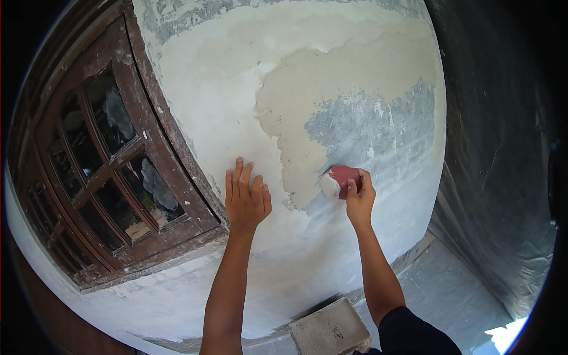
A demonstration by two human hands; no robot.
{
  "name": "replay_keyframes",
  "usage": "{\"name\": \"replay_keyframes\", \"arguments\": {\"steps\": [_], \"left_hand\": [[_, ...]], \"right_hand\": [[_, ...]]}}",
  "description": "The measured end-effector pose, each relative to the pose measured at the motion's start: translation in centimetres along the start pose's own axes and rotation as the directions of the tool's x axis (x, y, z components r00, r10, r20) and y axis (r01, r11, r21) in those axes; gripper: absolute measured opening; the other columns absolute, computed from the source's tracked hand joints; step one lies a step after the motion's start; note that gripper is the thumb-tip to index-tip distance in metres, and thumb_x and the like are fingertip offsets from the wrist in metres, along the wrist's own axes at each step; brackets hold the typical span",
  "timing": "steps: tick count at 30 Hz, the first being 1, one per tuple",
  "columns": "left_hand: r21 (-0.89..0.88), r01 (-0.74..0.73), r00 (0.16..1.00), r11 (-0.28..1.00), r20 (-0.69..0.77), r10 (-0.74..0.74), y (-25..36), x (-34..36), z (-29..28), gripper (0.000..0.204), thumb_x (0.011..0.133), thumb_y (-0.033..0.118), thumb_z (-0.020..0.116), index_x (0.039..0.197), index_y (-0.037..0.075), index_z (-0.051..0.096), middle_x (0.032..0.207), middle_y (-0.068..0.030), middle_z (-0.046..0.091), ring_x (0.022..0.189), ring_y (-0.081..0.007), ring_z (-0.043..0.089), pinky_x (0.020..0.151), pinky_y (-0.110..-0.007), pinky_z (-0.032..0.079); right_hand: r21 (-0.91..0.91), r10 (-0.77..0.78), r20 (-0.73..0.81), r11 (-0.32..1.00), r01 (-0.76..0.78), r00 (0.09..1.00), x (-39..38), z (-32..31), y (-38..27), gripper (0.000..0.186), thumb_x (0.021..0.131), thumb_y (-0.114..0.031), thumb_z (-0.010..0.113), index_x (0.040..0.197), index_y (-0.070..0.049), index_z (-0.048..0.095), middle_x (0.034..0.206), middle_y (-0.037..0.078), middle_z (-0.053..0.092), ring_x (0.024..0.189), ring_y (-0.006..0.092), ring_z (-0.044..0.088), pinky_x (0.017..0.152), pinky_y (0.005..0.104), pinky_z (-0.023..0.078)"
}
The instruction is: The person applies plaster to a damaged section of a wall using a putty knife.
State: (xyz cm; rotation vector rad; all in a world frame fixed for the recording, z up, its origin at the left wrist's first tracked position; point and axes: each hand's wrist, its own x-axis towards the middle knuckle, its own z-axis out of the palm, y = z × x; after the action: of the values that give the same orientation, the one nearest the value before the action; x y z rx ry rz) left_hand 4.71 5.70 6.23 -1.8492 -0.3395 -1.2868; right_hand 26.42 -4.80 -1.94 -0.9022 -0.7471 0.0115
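My left hand (245,198) lies flat against a patchy plastered wall (225,94), fingers together and pointing up, holding nothing. My right hand (358,198) grips a folded piece of reddish sandpaper (337,179), dusted white on its left side, and presses it to the wall at the lower edge of a beige plaster patch (331,77). Just above and right of the sandpaper is a bare grey area (378,127) of the wall.
A dark brown wooden window frame (165,127) with several dusty glass panes fills the left side, close to my left hand. A dark grey wall (503,148) meets the plastered one at the right. Below stand a dusty block (328,328) and a grey tiled floor (449,290).
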Motion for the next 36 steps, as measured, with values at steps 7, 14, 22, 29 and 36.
{"name": "replay_keyframes", "arguments": {"steps": [7,14,22,29,36], "left_hand": [[-0.005,-0.008,1.0,1.0,-0.009,0.008,-0.2,0.1,0.2,0.028,0.084,0.011,0.052,0.112,0.009,0.048,0.128,-0.016,0.051,0.13,-0.0376,0.046,0.109,-0.053,0.032],[-0.003,-0.001,1.0,1.0,-0.003,0.001,0.1,0.1,0.3,0.028,0.084,0.011,0.051,0.112,0.009,0.047,0.128,-0.0162,0.051,0.129,-0.0379,0.046,0.109,-0.053,0.032],[-0.029,-0.001,1.0,1.0,0.011,0.002,0.0,-0.1,0.0,0.025,0.088,0.012,0.051,0.111,0.007,0.046,0.129,-0.0171,0.049,0.13,-0.0403,0.045,0.107,-0.058,0.03],[-0.047,-0.012,1.0,0.999,-0.002,0.012,-0.1,0.0,0.1,0.024,0.087,0.011,0.051,0.111,0.007,0.047,0.128,-0.0172,0.05,0.13,-0.0399,0.045,0.108,-0.058,0.03],[-0.033,-0.006,1.0,0.999,0.011,0.006,-0.1,0.0,0.2,0.024,0.087,0.011,0.05,0.11,0.006,0.047,0.128,-0.0174,0.05,0.129,-0.0407,0.045,0.108,-0.058,0.03]], "right_hand": [[-0.069,-0.137,0.123,0.987,0.146,0.983,-0.5,1.2,1.4,0.024,0.09,0.003,0.051,0.114,0.003,0.054,0.085,0.009,0.064,0.078,0.0131,0.061,0.074,0.0274,0.049],[0.077,-0.118,0.022,0.99,0.116,0.993,-2.9,1.3,0.8,0.021,0.09,0.004,0.051,0.111,0.002,0.053,0.093,0.012,0.064,0.08,0.0166,0.063,0.077,0.0276,0.049],[-0.011,-0.046,-0.192,0.999,0.045,0.98,-2.2,1.0,1.4,0.022,0.091,0.004,0.05,0.113,0.004,0.053,0.095,0.015,0.063,0.081,0.0175,0.062,0.079,0.0292,0.048],[-0.089,-0.045,-0.078,0.995,0.038,0.996,-3.3,2.4,2.0,0.023,0.091,0.0,0.053,0.113,0.004,0.053,0.096,0.015,0.064,0.084,0.0198,0.062,0.08,0.0304,0.049],[0.014,-0.026,0.069,1.0,0.025,0.997,-4.6,2.8,1.5,0.022,0.09,0.002,0.054,0.112,0.003,0.053,0.091,0.011,0.062,0.081,0.0148,0.058,0.077,0.0268,0.046]]}}
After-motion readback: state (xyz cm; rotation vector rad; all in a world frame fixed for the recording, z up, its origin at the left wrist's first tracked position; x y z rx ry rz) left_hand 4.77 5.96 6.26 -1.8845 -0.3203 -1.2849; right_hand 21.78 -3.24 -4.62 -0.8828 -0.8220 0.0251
